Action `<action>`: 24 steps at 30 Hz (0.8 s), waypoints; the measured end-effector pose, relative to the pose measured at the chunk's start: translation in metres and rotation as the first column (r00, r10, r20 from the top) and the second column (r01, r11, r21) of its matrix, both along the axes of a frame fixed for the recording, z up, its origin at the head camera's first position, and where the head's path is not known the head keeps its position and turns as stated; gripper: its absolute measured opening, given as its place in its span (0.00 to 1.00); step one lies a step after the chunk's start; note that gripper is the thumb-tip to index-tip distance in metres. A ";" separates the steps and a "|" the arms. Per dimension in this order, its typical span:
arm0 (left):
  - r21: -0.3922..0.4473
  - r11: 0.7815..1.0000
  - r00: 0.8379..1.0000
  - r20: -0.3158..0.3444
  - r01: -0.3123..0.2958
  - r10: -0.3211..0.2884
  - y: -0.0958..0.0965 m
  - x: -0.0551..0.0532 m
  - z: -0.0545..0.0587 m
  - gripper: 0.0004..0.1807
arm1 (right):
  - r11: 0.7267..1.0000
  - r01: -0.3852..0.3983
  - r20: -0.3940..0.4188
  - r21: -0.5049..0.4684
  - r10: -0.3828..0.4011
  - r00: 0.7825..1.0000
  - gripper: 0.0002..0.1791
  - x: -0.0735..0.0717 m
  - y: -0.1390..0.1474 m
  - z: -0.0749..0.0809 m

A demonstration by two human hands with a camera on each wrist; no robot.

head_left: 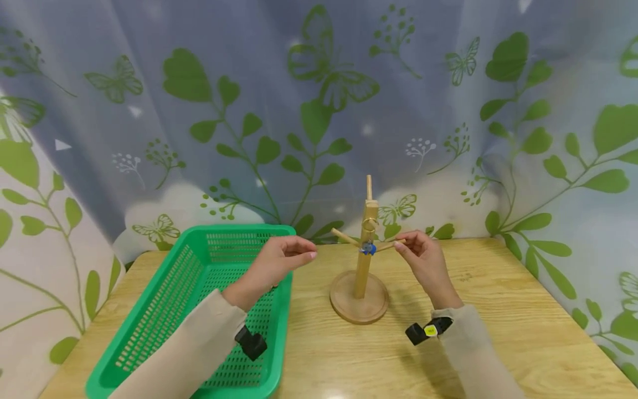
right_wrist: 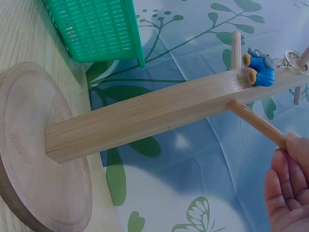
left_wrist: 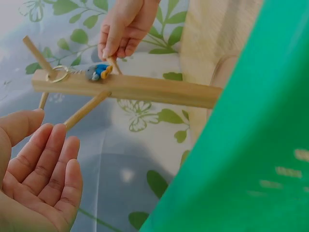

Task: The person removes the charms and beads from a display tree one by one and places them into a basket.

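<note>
A wooden peg stand (head_left: 364, 274) rises from a round base (head_left: 344, 310) on the table. From its front peg hangs a keychain (head_left: 368, 249) by a metal ring; its small figure is blue and grey. The right hand (head_left: 426, 266) pinches the end of the right peg (right_wrist: 256, 121) between thumb and fingers. To the left of the stand, the left hand (head_left: 271, 269) is held over the basket's right side, thumb and fingers apart and nothing between them. In the left wrist view the left hand (left_wrist: 43, 179) appears close to the left peg (left_wrist: 87, 110).
A green plastic basket (head_left: 239, 228) with slotted walls stands on the left of the wooden table (head_left: 498, 310), under the left forearm. Behind the table hangs a curtain (head_left: 433, 111) printed with leaves and butterflies. Each wrist carries a small black camera (head_left: 251, 342).
</note>
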State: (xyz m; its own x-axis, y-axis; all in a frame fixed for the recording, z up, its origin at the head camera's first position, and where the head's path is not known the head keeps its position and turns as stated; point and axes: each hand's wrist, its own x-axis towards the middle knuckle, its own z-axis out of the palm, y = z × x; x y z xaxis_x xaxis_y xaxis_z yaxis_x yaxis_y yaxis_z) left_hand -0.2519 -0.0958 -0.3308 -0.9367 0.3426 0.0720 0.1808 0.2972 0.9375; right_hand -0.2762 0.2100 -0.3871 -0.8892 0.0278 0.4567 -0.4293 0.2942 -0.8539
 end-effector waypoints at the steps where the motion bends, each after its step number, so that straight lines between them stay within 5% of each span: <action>1: 0.001 1.000 1.000 -0.007 0.006 -0.006 0.003 0.000 0.000 0.10 | 1.000 0.006 -0.001 0.003 -0.006 1.000 0.13 0.000 0.001 0.000; 24: 0.037 0.999 0.998 -0.056 -0.013 0.015 0.062 -0.008 0.003 0.13 | 0.993 -0.091 0.089 -0.072 0.098 0.991 0.11 0.003 0.018 0.003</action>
State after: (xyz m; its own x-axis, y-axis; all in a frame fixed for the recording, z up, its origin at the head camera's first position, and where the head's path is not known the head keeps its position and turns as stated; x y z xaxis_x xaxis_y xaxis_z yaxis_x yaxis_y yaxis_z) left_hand -0.2602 -0.0342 -0.3279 -0.9356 0.3254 0.1367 0.2294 0.2662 0.9362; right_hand -0.2735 0.2279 -0.3838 -0.9276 -0.0302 0.3724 -0.3708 0.1961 -0.9078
